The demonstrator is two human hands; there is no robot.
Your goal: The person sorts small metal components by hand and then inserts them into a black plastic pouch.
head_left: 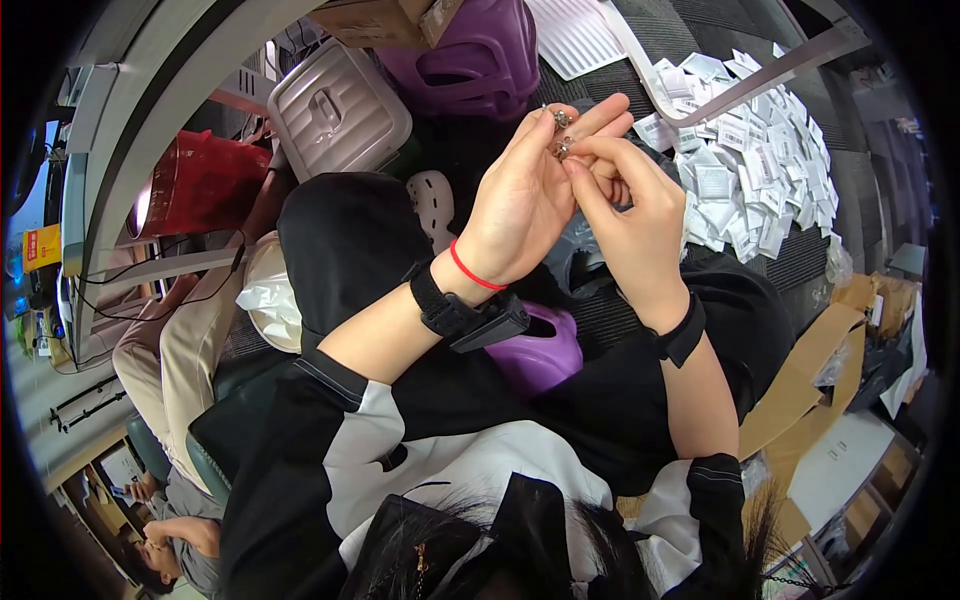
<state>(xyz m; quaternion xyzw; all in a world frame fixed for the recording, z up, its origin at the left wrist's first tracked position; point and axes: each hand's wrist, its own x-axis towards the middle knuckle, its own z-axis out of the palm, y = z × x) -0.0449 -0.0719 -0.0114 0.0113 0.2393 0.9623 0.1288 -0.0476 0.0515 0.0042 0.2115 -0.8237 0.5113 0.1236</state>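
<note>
My left hand (522,205) is raised in front of me, palm turned up, with its outer fingers stretched out. Between its thumb and forefinger sits a small shiny metallic trinket (562,119), perhaps jewellery; its exact kind is too small to make out. My right hand (643,215) comes in from the right, thumb and forefinger pinched on another small shiny piece (563,150) just over the left palm. Whether the two pieces are joined, I cannot tell. A red cord circles my left wrist, and black bands are strapped on both wrists.
At the right, many small white labelled packets (745,165) lie heaped on the carpet, near cardboard (800,375). Purple plastic stools (470,65) stand ahead and below my arms. A lidded grey bin (335,110) and a red bucket (205,185) are at left. Another person (190,530) sits at lower left.
</note>
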